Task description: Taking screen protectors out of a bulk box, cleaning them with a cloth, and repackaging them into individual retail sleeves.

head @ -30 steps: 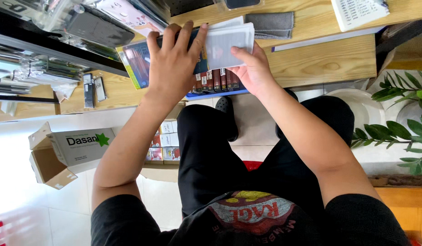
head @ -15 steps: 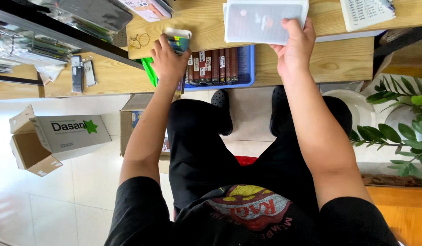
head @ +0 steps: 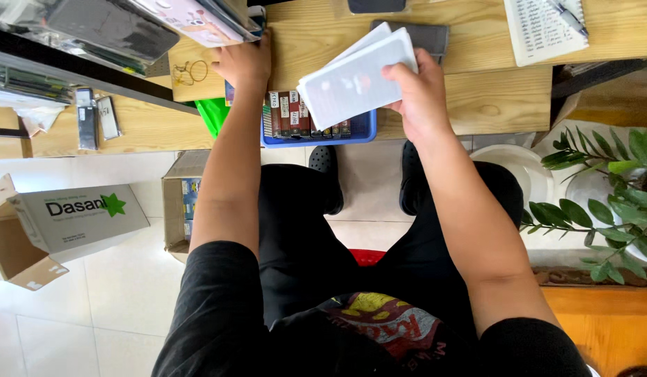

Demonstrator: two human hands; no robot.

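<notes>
Our right hand [head: 421,94] has its grip clamped on a stack of white flat packets [head: 358,77], thumb on top, fingers underneath, stack tilted and held just above the wooden desk [head: 491,105]. Directly below that grip, at the desk's near edge, sits a blue tray [head: 316,132] with a row of small dark boxes standing on edge. Just beyond the stack lies a grey pouch [head: 425,35], partly covered by it.

Our left hand [head: 243,63] rests palm down on the desk, well to the left of the stack; fingertips run under a pile of sleeved items, so we cannot tell if that grip is closed on anything. A green item [head: 213,115] sits just near side of that hand. An open cardboard box [head: 58,227] is on the floor, far left of both.
</notes>
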